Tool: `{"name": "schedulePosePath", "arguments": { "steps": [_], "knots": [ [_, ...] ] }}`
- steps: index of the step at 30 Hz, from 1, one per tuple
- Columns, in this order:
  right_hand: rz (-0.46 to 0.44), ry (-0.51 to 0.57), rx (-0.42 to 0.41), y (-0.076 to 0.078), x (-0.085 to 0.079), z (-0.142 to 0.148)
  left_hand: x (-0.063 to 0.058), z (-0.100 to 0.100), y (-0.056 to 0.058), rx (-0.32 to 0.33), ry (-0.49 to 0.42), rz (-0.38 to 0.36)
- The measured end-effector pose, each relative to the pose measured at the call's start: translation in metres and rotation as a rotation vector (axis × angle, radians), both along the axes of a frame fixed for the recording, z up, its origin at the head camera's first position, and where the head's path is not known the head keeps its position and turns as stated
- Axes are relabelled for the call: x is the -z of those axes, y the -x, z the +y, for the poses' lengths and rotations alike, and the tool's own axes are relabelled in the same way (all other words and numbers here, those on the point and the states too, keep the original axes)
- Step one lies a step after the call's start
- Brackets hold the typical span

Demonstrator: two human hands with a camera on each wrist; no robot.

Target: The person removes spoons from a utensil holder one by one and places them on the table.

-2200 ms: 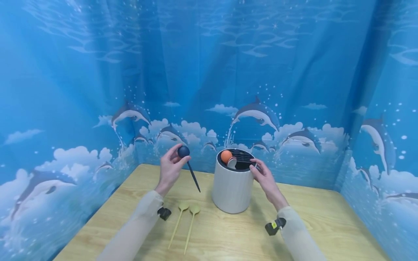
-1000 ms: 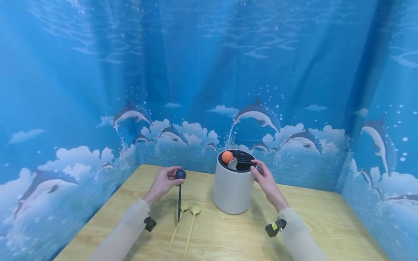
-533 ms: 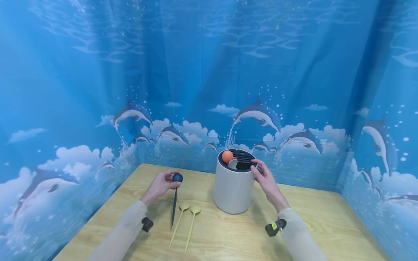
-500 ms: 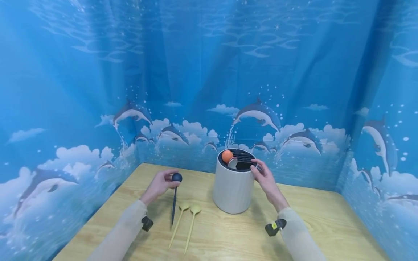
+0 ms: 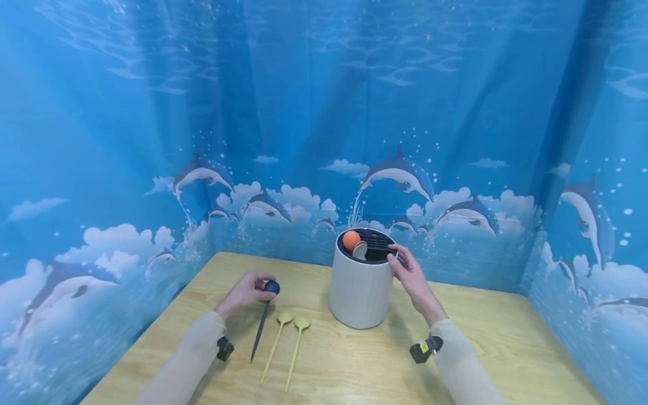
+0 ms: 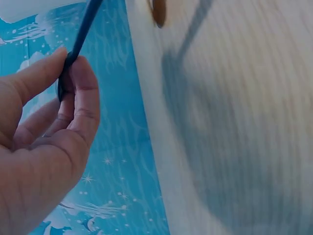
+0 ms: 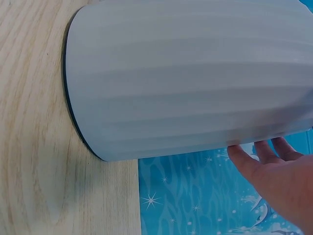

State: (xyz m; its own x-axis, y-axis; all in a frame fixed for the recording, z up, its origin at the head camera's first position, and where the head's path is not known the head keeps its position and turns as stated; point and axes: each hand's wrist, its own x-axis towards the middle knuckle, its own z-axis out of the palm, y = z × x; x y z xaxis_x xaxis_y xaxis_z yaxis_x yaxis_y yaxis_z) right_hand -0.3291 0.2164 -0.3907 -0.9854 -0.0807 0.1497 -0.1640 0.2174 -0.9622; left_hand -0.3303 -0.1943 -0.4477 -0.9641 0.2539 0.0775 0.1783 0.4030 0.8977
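My left hand (image 5: 250, 289) pinches the round head of a dark navy spoon (image 5: 260, 326) between thumb and fingers, its thin handle slanting down toward me. In the left wrist view the spoon's dark handle (image 6: 87, 27) rises from between the fingertips. Just right of it lie two yellow-green spoons (image 5: 275, 346), side by side with their bowls away from me. My right hand (image 5: 412, 275) rests its fingertips at the right rim of a white ribbed utensil holder (image 5: 359, 295). In the right wrist view those fingertips touch the wall of the holder (image 7: 186, 83).
The holder has a black slotted top (image 5: 377, 242). An orange round head (image 5: 351, 241) and a pale, light-coloured one (image 5: 360, 251) stick up from it. The wooden table (image 5: 471, 337) ends at a blue dolphin-print curtain (image 5: 304, 140) behind and at both sides.
My left hand has brought the navy spoon down and left toward the table, its handle now to the left of the two yellow-green spoons. The right hand stays at the holder's rim.
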Motion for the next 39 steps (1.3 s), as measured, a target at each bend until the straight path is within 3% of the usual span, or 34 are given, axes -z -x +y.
{"name": "schedulePosePath", "arguments": {
  "steps": [6, 11, 17, 28, 39],
  "knots": [
    [-0.004, -0.009, -0.008, -0.013, -0.014, -0.005, 0.009, -0.005, 0.002, 0.026, 0.073, -0.052],
    [0.003, 0.001, -0.008, -0.005, -0.006, -0.002, 0.014, -0.008, 0.001, 0.069, 0.086, -0.11],
    [0.024, -0.004, 0.007, 0.007, 0.007, 0.003, 0.015, -0.009, -0.001, 0.04, 0.101, -0.153],
    [0.034, -0.013, 0.01, 0.007, 0.011, 0.002, 0.023, -0.008, -0.007, 0.026, 0.141, -0.217],
    [-0.007, 0.013, -0.015, -0.005, -0.006, -0.001, 0.024, -0.004, -0.007, -0.025, 0.124, -0.232]
  ]
}}
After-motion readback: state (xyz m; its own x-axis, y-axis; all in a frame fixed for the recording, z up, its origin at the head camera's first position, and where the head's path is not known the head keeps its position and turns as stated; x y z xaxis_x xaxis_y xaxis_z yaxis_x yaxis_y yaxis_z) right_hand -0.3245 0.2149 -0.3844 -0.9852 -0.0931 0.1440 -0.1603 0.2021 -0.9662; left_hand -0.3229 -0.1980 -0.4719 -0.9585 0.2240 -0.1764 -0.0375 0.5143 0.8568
